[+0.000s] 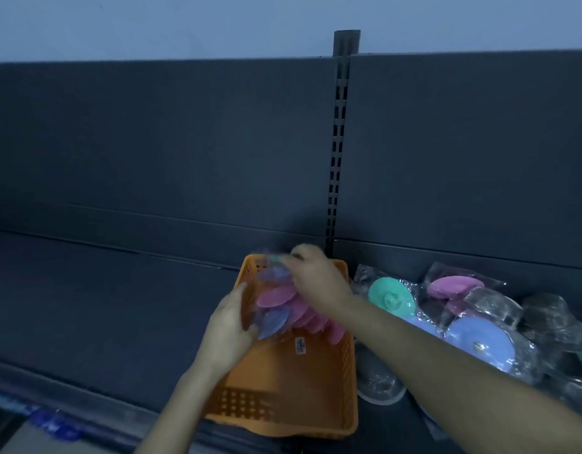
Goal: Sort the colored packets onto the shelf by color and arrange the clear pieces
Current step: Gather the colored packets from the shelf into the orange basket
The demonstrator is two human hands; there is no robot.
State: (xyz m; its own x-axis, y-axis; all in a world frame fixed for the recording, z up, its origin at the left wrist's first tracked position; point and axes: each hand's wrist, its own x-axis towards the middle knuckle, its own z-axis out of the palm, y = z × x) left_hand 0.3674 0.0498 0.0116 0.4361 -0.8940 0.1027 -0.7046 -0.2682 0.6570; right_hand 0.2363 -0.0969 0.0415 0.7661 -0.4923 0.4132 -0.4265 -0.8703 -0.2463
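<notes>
An orange perforated basket (292,381) sits on the dark shelf (103,309). At its far end several pink round packets (302,314) stand in a row. My left hand (229,329) grips the left side of a clear-wrapped bundle with a purple packet (274,321) at the basket's left wall. My right hand (315,278) reaches over the pink row and pinches the top of a blurred packet with a green edge (276,260). To the right of the basket lie a green packet (391,296), a pink packet (455,286), a pale blue packet (479,342) and clear wrapped pieces (499,309).
A slotted upright post (337,152) splits the shelf's dark back panel. A clear round piece (379,381) lies just right of the basket's near corner. Blue items (53,424) show on the level below at the lower left. The shelf's left stretch is bare.
</notes>
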